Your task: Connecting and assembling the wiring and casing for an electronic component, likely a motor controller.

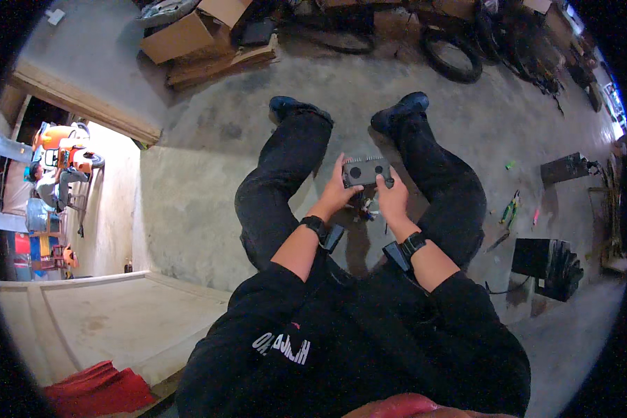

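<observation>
Both of my hands grip a grey rectangular device (pixel 367 171) with two dark round features and a toothed top edge, held between my legs. My left hand (pixel 341 185) is closed on its left end, thumb along the lower edge. My right hand (pixel 390 191) grips the right end. Below the device, small dark and metallic parts (pixel 364 207) lie on the floor, partly hidden by my hands.
Green-handled pliers (pixel 510 212), a black box (pixel 540 259) with a cable and a dark block (pixel 559 168) lie at my right. Cardboard (pixel 177 42) and black tyres (pixel 450 56) line the back. At left are a doorway with an orange motorbike (pixel 66 143) and a red cloth (pixel 97 390).
</observation>
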The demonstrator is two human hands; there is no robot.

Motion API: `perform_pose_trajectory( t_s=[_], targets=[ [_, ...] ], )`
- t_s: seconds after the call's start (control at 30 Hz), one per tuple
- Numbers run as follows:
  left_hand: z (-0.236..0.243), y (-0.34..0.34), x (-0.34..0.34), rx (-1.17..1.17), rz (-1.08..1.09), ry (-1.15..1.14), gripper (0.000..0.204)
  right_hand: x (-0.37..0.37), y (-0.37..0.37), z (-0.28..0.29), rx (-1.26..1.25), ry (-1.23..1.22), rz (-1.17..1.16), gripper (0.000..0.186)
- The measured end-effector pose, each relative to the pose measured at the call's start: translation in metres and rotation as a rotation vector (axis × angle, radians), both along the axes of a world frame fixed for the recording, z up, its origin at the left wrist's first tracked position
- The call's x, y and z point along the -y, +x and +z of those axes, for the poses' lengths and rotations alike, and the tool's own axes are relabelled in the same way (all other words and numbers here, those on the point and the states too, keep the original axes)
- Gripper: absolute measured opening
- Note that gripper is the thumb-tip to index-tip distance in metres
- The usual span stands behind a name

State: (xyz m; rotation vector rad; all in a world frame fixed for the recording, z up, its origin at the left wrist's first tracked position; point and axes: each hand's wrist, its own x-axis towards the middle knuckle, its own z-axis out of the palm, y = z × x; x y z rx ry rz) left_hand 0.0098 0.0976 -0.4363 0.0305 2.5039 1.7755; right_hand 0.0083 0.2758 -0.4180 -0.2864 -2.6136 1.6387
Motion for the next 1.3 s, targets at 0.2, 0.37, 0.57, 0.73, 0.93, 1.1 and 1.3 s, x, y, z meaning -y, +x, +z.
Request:
perform_pose_trajectory(
  t_s=[0.2,0.37,0.57,0.73,0.93,1.1,1.3],
  targets=[
    [-0.002,0.003,-0.001,0.031,-0.004,0.030,0.106,0.006,0.004,0.012,0.090,0.102,-0.002,0.052],
    [-0.008,0.008,0.006,0.035,-0.002,-0.045,0.104,0.011,0.006,0.018,0.170,-0.110,0.026,0.054],
    [0.001,0.000,-0.005,0.071,-0.049,-0.060,0.103,-0.003,-0.001,-0.014,0.055,0.050,0.003,0.052],
    [-0.002,0.005,-0.004,-0.033,-0.014,-0.137,0.100,0.008,0.008,0.024,0.132,-0.134,-0.004,0.051],
    [-0.007,-0.004,0.001,0.015,-0.077,-0.211,0.101,0.000,0.005,0.015,0.155,-0.163,-0.005,0.051],
    [-0.008,-0.005,0.005,0.076,-0.051,-0.160,0.101,0.002,0.004,0.016,0.197,-0.177,-0.023,0.052],
    [-0.011,-0.004,0.009,0.007,-0.051,-0.146,0.101,0.000,0.000,0.017,0.217,-0.151,0.022,0.056]
  ],
)
